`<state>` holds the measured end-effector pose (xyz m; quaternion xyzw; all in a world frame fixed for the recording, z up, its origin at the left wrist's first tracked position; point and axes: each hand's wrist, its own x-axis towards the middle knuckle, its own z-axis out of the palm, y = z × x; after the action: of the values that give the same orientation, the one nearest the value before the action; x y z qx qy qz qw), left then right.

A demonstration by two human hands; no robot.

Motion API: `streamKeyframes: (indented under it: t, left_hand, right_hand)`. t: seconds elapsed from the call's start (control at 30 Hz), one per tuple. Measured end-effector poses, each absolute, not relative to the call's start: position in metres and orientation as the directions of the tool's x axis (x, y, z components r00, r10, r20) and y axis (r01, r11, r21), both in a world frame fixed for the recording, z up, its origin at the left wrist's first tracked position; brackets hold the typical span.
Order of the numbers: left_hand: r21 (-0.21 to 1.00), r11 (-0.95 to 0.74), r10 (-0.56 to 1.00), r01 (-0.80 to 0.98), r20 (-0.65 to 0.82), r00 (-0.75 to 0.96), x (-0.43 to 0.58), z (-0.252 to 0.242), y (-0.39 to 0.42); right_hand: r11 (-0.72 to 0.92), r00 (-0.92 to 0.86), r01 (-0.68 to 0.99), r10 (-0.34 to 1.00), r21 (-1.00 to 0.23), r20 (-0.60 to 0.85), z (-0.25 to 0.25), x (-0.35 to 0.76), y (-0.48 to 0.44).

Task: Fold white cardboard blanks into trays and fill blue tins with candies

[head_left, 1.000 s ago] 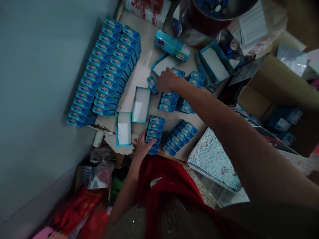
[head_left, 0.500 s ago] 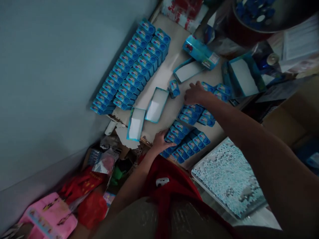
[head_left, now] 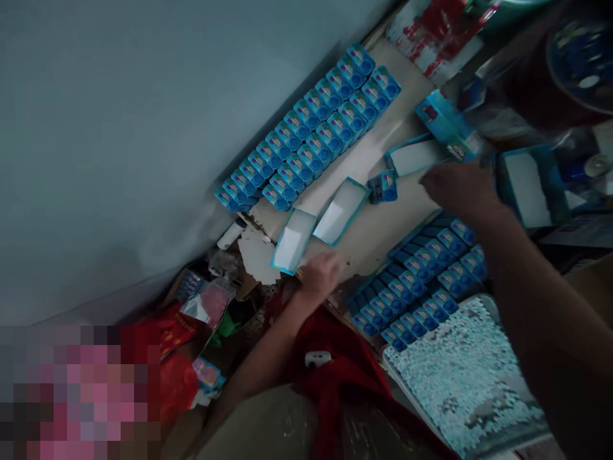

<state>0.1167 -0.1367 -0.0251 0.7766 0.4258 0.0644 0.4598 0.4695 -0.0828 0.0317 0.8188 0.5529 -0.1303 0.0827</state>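
My left hand point(head_left: 324, 276) is at the table's near edge, beside a shallow blue tray with a white inside point(head_left: 293, 241). It is smeared by motion, so its fingers do not show clearly. My right hand point(head_left: 457, 188) hangs over the right part of the table, close to a larger blue carton point(head_left: 447, 124). Its fingers are dark and blurred, and no held object can be made out. Between the hands and the wall, a single small blue box point(head_left: 383, 186) stands near another tray point(head_left: 341, 211). Close rows of small blue boxes point(head_left: 407, 284) lie below my right hand.
Along the wall stand two long rows of matching small blue boxes point(head_left: 306, 131). A tray of pale blue bits point(head_left: 474, 370) is at the lower right. A dark bucket point(head_left: 531, 83) stands at the upper right. Bags and a red cloth point(head_left: 177, 332) lie below left.
The view has swung, shifting the table rightward. My left hand has left the near small boxes. The near boxes now show as longer, closer rows, and the single box has turned.
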Motion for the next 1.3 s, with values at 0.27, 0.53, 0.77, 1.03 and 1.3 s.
streamKeyframes:
  t: [0.27,0.53,0.77,1.03,1.3]
  left_hand:
    - [0.55,-0.594,0.728,0.587,0.059,0.683,0.068,-0.018,0.098]
    - [0.564,-0.696,0.543,0.445,0.007,0.84,0.043,-0.05,0.114]
    - [0.53,-0.694,0.672,0.487,0.234,0.703,0.014,-0.048,0.085]
    - [0.561,-0.394,0.895,0.728,0.055,0.442,-0.005,-0.069,-0.039]
    - [0.503,-0.786,0.39,0.36,-0.049,0.92,0.098,-0.086,-0.046]
  right_hand:
    - [-0.312,0.236,0.703,0.95,-0.639,-0.204,-0.021,0.224,-0.016]
    - [-0.475,0.423,0.807,0.88,-0.35,-0.219,-0.044,0.161,0.009]
    - [-0.481,0.473,0.787,0.872,-0.387,-0.123,-0.041,0.142,0.04]
    - [-0.207,0.296,0.887,0.941,-0.414,0.164,0.01,0.226,-0.077]
    - [-0.28,0.358,0.891,0.918,-0.356,0.172,-0.05,0.34,-0.104]
